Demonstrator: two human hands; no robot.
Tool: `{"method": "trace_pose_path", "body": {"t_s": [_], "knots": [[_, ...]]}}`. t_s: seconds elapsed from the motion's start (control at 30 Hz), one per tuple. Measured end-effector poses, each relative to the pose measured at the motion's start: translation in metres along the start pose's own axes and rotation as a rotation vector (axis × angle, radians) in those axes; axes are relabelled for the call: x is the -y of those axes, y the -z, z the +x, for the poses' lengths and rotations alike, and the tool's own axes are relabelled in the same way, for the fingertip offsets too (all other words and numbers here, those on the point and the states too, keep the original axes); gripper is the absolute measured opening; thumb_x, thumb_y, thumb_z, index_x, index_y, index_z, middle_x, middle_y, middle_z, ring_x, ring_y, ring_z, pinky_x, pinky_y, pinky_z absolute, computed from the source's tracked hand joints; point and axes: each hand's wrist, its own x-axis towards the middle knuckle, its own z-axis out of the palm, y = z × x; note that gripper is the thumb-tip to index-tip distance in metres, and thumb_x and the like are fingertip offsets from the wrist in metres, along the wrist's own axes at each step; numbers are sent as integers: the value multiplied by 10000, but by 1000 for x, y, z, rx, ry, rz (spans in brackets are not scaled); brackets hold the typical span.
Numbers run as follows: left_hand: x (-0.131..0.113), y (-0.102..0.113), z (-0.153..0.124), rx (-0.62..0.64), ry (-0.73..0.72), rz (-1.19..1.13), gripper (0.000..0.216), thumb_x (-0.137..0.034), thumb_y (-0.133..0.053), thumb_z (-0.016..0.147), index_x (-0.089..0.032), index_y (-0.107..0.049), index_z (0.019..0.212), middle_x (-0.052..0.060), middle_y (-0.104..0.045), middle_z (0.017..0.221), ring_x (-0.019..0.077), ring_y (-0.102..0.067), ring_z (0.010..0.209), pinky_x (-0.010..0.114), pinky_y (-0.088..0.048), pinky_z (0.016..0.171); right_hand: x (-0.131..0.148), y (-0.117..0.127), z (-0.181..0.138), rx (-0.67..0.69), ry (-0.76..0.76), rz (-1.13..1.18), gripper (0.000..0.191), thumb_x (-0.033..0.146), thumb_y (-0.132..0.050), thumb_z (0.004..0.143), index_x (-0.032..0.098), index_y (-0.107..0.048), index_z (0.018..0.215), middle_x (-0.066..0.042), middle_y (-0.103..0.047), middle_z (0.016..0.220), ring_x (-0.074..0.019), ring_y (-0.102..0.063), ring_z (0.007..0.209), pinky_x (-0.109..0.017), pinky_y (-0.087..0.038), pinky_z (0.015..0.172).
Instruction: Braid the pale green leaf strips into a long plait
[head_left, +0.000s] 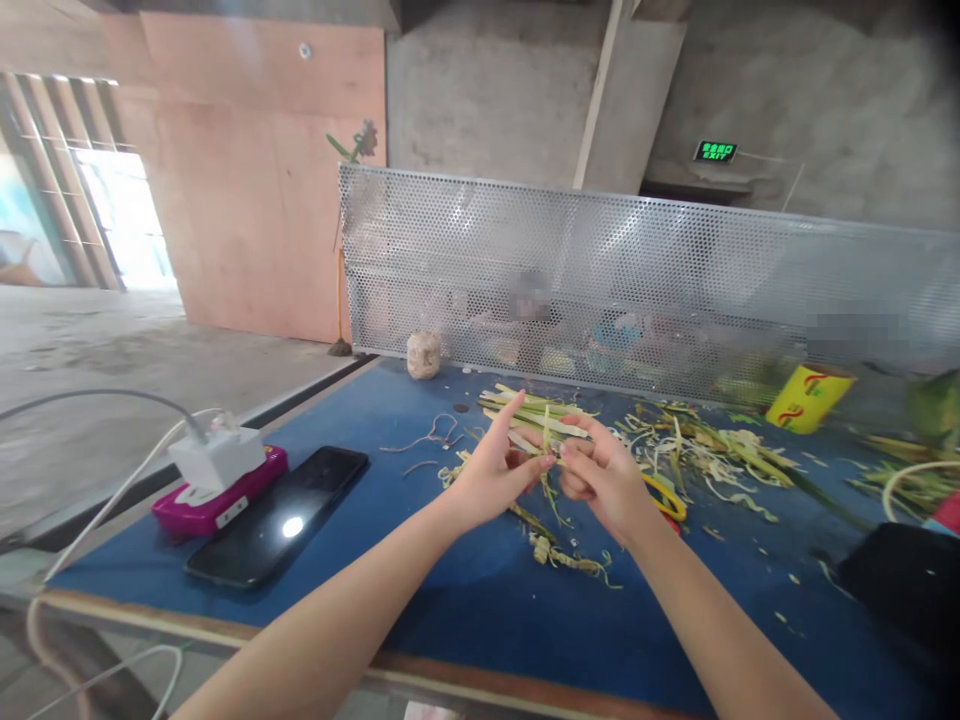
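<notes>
Above the blue tabletop (450,610), my two hands meet around a thin pale-green plant strip (547,425). My left hand (491,465) pinches it between thumb and fingers, with the index finger pointing up. The fingertips of my right hand (606,475) are closed on the same strip, just right of the left thumb. Behind the hands lies a bundle of pale-green stalks (577,408). Below them are knotted plant scraps (562,555). A yellow ring-shaped thing (667,497) is partly hidden behind my right wrist.
Peelings and leaf strips (705,445) lie at the right, near a yellow roll (810,398). On the left are a black phone (281,515) and a magenta power strip (225,500) with a white charger (214,460). A perforated metal screen (637,280) borders the back.
</notes>
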Motion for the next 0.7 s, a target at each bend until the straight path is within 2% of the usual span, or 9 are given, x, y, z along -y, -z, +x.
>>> {"method": "trace_pose_path", "body": {"t_s": [0.17, 0.27, 0.37, 0.43, 0.47, 0.57, 0.7], "knots": [[-8, 3, 0, -14, 9, -38, 794, -202, -603, 725, -250, -119, 1353, 1, -498, 854, 2, -407, 419, 167, -320, 367, 2, 0, -2, 10, 18, -5, 302, 264, -635, 710, 241, -431, 933, 123, -350, 479, -19, -216, 333, -197, -206, 371], [-6, 7, 0, -9, 37, 33, 868, -213, -602, 722, -286, -29, 1370, 8, -503, 876, 9, -430, 408, 170, -321, 354, 2, 7, 0, 77, -7, -154, 254, 305, -592, 746, 238, -479, 963, 105, -377, 468, -44, -299, 354, -206, -266, 390], [0, 9, -1, 57, 87, 100, 945, -230, -603, 721, -294, 83, 1368, 18, -519, 884, 41, -496, 445, 188, -373, 391, 3, 16, 3, 71, 25, -428, 205, 358, -571, 751, 211, -581, 893, 5, -557, 662, -114, -505, 577, -251, -393, 532], [4, 8, -1, 117, 120, 87, 997, -227, -620, 707, -283, 131, 1360, 26, -540, 879, 56, -517, 461, 208, -414, 429, 2, 20, 6, 10, 56, -533, 213, 372, -596, 721, 206, -615, 854, -33, -591, 812, -151, -533, 707, -270, -416, 607], [5, 7, -1, 133, 133, 67, 1015, -223, -628, 699, -279, 142, 1358, 31, -550, 879, 61, -523, 469, 216, -426, 446, 2, 21, 6, -8, 59, -549, 222, 369, -613, 703, 206, -620, 854, -35, -590, 822, -158, -533, 719, -273, -420, 611], [5, 6, -1, 102, 142, -5, 1042, -213, -652, 681, -263, 135, 1361, 26, -575, 843, 65, -530, 475, 207, -414, 450, -1, 19, 8, 12, 33, -501, 219, 349, -645, 672, 200, -620, 831, -13, -576, 727, -155, -531, 689, -266, -422, 602], [1, 4, 1, 34, 190, -89, 1006, -255, -659, 686, -199, 74, 1374, -24, -575, 673, 66, -520, 427, 164, -304, 376, -3, 14, 8, -12, 57, -425, 181, 348, -657, 663, 182, -587, 654, 11, -550, 617, -129, -508, 607, -255, -404, 592]]}}
